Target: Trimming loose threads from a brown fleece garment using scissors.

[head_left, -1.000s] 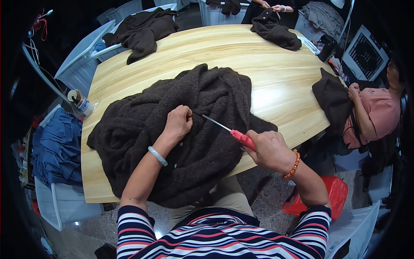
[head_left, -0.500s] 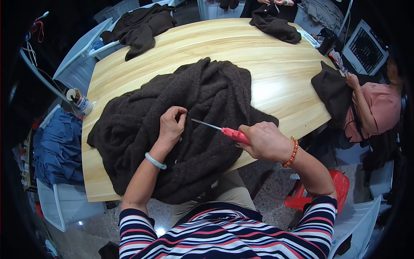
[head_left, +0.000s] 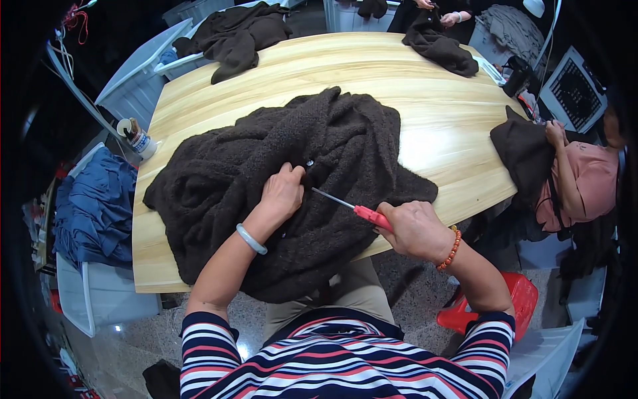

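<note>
My left hand (head_left: 282,193) lay pressed flat-ish on the dark brown fuzzy garment (head_left: 266,179), fingers curled down into the pile, pinching a bit of fabric right by a small pale button (head_left: 310,162); whether I'd a real fold gripped or was just holding it down, can't tell from this angle. My right hand (head_left: 415,229) was clenched round the red handle of a thin-bladed tool (head_left: 352,207), prob. snips or a seam picker, w/ its metal tip aimed at my left fingertips and stopping just beside them. The garment lay heaped across the near half of the wooden table (head_left: 425,133), its lower edge hanging over the table edge toward my lap. Risks as I judged them: the tip was v. close to my own fingers, so a slip or too hard a push could've nicked them; the deep pile hid the threads, so the blade could've caught the knit itself & left a hole; and w/ so much weight hanging off the edge, the whole thing could've slid & dragged the spot out from under my hand. Another person (head_left: 578,179) sat at the right end w/ a similar dark piece (head_left: 525,153), well apart from me.
</note>
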Demonstrator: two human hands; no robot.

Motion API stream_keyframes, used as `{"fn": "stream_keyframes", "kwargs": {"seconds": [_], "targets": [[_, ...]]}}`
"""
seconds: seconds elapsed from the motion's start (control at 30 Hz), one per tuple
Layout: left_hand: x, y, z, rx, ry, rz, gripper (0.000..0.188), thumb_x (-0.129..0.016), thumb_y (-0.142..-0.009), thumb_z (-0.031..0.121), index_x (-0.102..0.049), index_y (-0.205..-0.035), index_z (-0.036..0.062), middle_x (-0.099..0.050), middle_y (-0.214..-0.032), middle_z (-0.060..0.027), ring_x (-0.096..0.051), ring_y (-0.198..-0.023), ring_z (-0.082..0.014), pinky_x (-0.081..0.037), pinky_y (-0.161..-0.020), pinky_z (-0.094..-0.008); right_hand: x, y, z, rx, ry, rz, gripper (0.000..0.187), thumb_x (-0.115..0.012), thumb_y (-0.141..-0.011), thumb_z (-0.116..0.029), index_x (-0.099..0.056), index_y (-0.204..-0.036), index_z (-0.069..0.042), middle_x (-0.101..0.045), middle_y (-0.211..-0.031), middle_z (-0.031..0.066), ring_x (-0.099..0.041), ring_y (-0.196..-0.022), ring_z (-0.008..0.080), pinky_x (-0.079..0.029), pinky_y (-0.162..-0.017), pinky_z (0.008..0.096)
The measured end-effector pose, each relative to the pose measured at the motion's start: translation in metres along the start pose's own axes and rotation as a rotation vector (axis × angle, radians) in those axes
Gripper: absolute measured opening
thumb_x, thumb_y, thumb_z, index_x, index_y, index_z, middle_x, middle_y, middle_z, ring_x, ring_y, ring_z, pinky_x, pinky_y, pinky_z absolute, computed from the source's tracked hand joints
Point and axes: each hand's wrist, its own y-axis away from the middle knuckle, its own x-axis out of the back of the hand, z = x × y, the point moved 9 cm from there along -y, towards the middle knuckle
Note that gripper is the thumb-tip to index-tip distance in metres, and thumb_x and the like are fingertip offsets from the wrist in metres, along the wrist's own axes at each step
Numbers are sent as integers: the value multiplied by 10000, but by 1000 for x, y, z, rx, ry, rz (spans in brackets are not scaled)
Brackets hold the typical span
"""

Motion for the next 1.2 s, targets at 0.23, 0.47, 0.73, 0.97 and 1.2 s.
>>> {"fn": "stream_keyframes", "kwargs": {"seconds": [0.23,0.47,0.73,0.97,1.2], "targets": [[6,-2,-13,1,280,24,46,-631,-804,10,-634,-835,-24,-664,-773,-182,-670,-742,-323,-525,-695,-377,2,7,-5,-16,-12,-41,230,-636,-883,-250,-579,-950,-38,-649,-719,197,-658,-728,394,-499,-667,493],[36,43,12,-69,159,134,279,-769,-771,97,-621,-997,27,-609,-848,-103,-633,-716,-237,-517,-665,-341,1,7,12,-71,-111,54,230,-662,-879,-249,-589,-1000,-67,-649,-744,183,-652,-746,389,-495,-673,473],[26,57,14,-118,-2,103,201,-721,-762,34,-633,-943,33,-582,-873,-116,-625,-821,-301,-518,-721,-387,-16,19,2,-21,-62,-6,231,-652,-872,-233,-590,-1004,-54,-651,-740,189,-657,-743,384,-502,-671,478],[22,49,-13,130,442,-44,108,-689,-794,44,-625,-868,-3,-629,-743,-73,-614,-646,-130,-495,-603,-300,-13,20,-24,63,-45,-78,207,-626,-877,-227,-585,-926,-31,-632,-676,196,-650,-691,388,-498,-625,488],[25,65,-22,192,630,30,138,-680,-851,29,-609,-962,-12,-637,-803,-41,-609,-694,-77,-501,-618,-225,-19,22,-20,108,-122,2,199,-640,-868,-203,-580,-949,-32,-628,-685,186,-647,-699,376,-497,-641,476]]}}
